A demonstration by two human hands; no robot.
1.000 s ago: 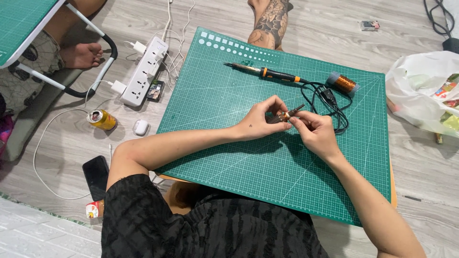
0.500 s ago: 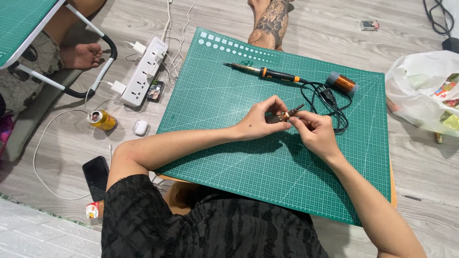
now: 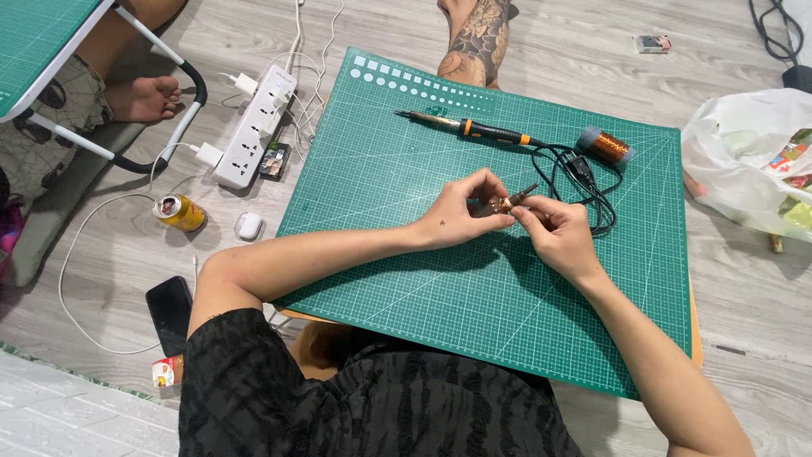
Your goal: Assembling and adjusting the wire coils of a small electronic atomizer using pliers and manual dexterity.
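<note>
My left hand (image 3: 461,211) and my right hand (image 3: 556,233) meet over the middle of a green cutting mat (image 3: 397,195). Between their fingertips they pinch a small copper-wound part with a thin dark rod (image 3: 510,201) sticking out toward the right. A soldering iron (image 3: 474,129) with a black and orange handle lies on the mat beyond my hands. Its black cord (image 3: 584,182) loops just right of my fingers. A spool of copper wire (image 3: 607,146) rests near the mat's far right corner.
A white power strip (image 3: 254,125) with plugs, a yellow drink can (image 3: 179,211), a white earbud case (image 3: 249,225) and a black phone (image 3: 171,309) lie on the wooden floor at left. A white plastic bag (image 3: 748,161) sits at right. Another person's tattooed leg (image 3: 478,42) and bare foot (image 3: 144,97) are nearby.
</note>
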